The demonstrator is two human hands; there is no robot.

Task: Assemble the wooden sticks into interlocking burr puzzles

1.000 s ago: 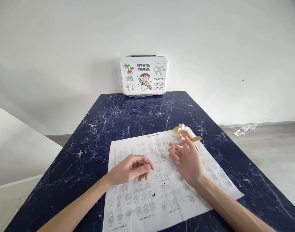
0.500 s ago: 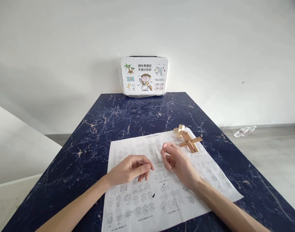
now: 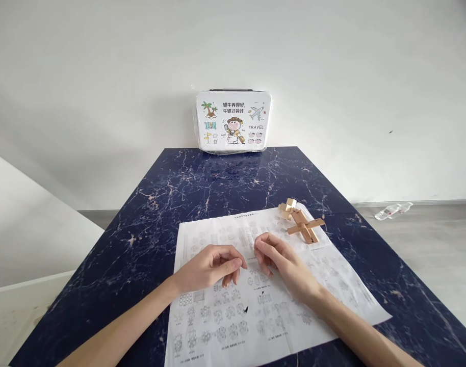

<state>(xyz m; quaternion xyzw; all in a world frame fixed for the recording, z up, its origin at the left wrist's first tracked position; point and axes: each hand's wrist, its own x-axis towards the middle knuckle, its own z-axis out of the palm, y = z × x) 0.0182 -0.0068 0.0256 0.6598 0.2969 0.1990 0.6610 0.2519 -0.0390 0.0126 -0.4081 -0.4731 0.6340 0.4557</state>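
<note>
My left hand hovers over or rests on a large printed sheet, its fingers loosely bent and apart; nothing shows in it. Facing it, my right hand is turned inward with fingers curled loosely and the thumb close to the index finger. No object is visible in this hand either. A narrow gap separates the two hands. Just beyond my right hand, a wooden cross-shaped piece of interlocked sticks with dark marks lies on the sheet's far right corner. Touching or close behind it is a small pale wooden block puzzle.
The dark blue marbled table reaches to a white wall. At its far end stands a white cartoon-printed case in clear wrapping. A clear plastic bottle lies on the floor to the right.
My right hand has turned and lowered slightly, its fingers drawing in toward the thumb. My left hand stays almost as it was. The whole view has shifted a little.
</note>
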